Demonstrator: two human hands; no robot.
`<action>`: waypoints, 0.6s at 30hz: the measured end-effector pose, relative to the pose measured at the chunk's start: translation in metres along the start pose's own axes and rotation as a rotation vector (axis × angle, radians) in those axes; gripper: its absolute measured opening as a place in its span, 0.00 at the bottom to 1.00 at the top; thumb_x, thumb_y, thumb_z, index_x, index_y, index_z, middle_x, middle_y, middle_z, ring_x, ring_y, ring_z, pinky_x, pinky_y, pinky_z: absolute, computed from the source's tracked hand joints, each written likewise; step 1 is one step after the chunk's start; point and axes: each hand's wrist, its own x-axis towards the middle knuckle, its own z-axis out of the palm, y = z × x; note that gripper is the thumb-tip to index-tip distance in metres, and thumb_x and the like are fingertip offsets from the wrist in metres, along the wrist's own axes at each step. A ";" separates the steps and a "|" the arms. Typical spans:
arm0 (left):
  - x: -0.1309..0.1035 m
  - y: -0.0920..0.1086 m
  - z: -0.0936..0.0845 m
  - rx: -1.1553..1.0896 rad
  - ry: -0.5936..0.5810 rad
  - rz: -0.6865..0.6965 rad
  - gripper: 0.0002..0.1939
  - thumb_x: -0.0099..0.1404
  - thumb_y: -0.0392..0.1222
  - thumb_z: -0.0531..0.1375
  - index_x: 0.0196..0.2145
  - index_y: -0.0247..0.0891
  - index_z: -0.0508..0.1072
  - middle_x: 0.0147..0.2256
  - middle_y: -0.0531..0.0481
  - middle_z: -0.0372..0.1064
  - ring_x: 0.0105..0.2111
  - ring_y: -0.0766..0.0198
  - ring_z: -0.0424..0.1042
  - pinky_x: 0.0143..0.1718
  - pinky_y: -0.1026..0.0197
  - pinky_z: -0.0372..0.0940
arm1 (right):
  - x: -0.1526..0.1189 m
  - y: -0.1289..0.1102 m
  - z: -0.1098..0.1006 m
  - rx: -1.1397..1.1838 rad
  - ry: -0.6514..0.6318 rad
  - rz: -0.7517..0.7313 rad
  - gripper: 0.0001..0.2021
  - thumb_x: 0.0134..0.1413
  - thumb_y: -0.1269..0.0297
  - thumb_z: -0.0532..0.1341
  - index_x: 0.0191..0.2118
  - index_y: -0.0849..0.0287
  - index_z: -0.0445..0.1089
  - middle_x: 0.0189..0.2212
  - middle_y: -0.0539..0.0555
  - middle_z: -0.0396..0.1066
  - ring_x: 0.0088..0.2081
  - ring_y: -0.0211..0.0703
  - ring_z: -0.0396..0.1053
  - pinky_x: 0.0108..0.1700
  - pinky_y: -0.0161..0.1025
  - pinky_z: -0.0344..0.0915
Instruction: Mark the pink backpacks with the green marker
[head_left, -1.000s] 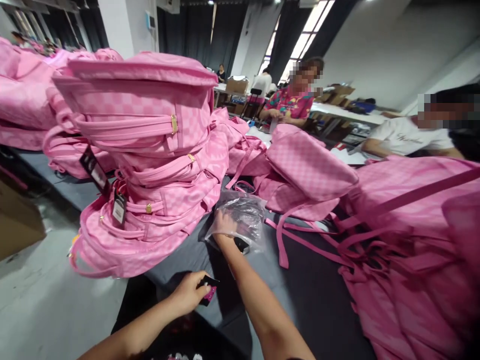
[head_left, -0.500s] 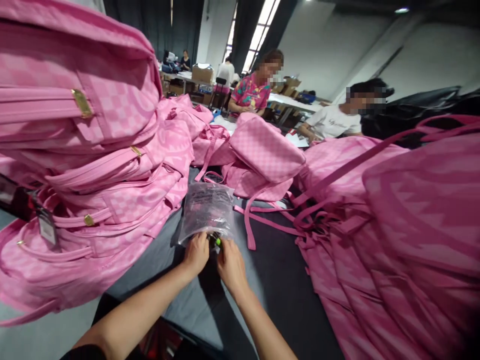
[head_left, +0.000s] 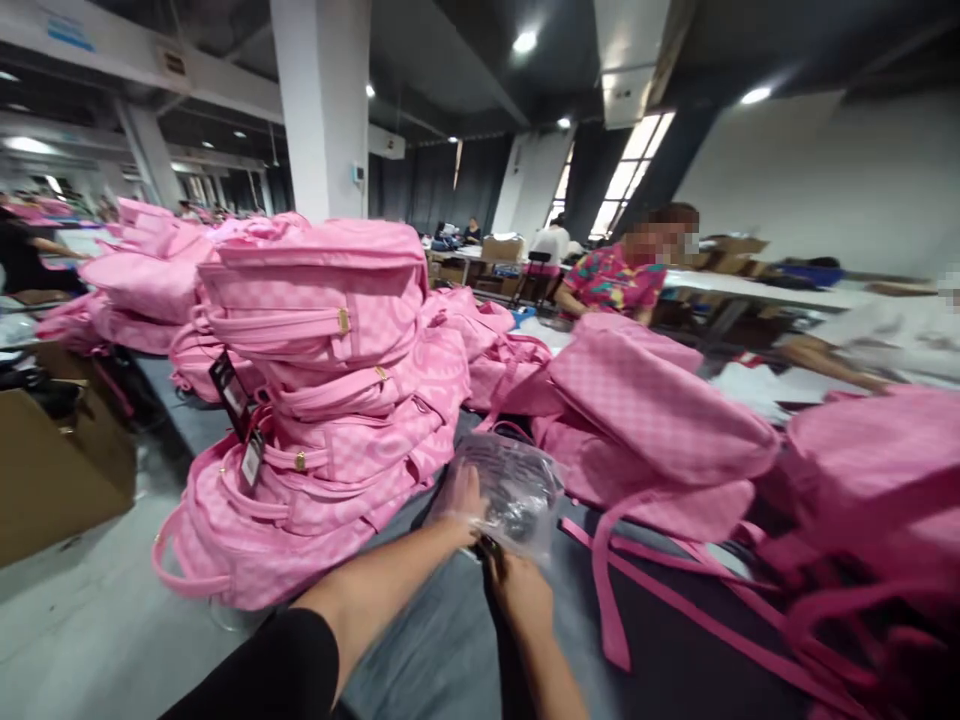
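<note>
A clear plastic bag lies on the dark tabletop in front of me. My left hand reaches to its near left side with fingers stretched out; whether they are inside the bag or on top of it I cannot tell. Close by, at the bag's near edge, my right hand is closed around a small dark object with a shiny part, too blurred to name. Left of the bag rises a stack of pink checkered backpacks with hang tags.
More pink bags with loose straps lie to the right and beyond. A cardboard box stands at the far left. Across the table sits a person in a patterned shirt; another person's arm reaches in at right.
My view has swung left and up, bringing in the whole backpack stack and the box. My left hand has moved from the bag's near edge farther forward, its fingers now extended.
</note>
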 end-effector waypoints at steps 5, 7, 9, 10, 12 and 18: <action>-0.080 0.018 -0.003 -0.012 -0.126 0.097 0.30 0.64 0.39 0.57 0.62 0.24 0.61 0.65 0.27 0.52 0.67 0.40 0.51 0.67 0.45 0.51 | 0.004 0.004 0.000 -0.004 -0.040 0.017 0.19 0.68 0.62 0.47 0.55 0.58 0.70 0.41 0.63 0.76 0.43 0.53 0.77 0.39 0.42 0.69; -0.111 0.023 -0.036 -0.012 -0.142 0.257 0.23 0.64 0.42 0.61 0.55 0.31 0.70 0.63 0.35 0.60 0.63 0.46 0.60 0.64 0.50 0.57 | 0.000 0.003 0.001 0.000 -0.050 0.014 0.20 0.69 0.60 0.46 0.56 0.57 0.68 0.39 0.62 0.76 0.42 0.52 0.77 0.38 0.41 0.69; -0.131 0.028 -0.094 0.036 0.000 0.487 0.16 0.70 0.40 0.53 0.51 0.34 0.74 0.54 0.40 0.71 0.55 0.56 0.70 0.59 0.56 0.64 | -0.005 0.003 0.003 -0.004 -0.026 0.009 0.22 0.69 0.58 0.45 0.60 0.58 0.65 0.39 0.62 0.76 0.42 0.52 0.77 0.38 0.41 0.69; -0.136 0.033 -0.132 0.094 0.166 0.570 0.16 0.71 0.38 0.51 0.51 0.35 0.73 0.51 0.42 0.73 0.52 0.59 0.72 0.57 0.56 0.65 | -0.006 0.003 0.004 -0.010 -0.003 0.008 0.22 0.69 0.57 0.44 0.61 0.59 0.63 0.39 0.63 0.75 0.43 0.53 0.76 0.39 0.42 0.69; -0.136 0.044 -0.214 0.275 0.565 0.691 0.15 0.71 0.37 0.51 0.49 0.36 0.73 0.47 0.44 0.75 0.51 0.58 0.72 0.57 0.52 0.65 | -0.009 0.002 0.008 -0.018 0.045 0.025 0.24 0.69 0.57 0.44 0.63 0.61 0.61 0.42 0.64 0.74 0.45 0.54 0.75 0.41 0.43 0.69; -0.087 0.075 -0.407 0.778 0.889 0.167 0.48 0.57 0.52 0.68 0.67 0.35 0.52 0.69 0.36 0.46 0.69 0.41 0.41 0.67 0.37 0.43 | -0.027 -0.009 0.026 0.048 0.310 0.034 0.27 0.68 0.55 0.43 0.65 0.63 0.56 0.52 0.65 0.67 0.48 0.55 0.71 0.42 0.46 0.70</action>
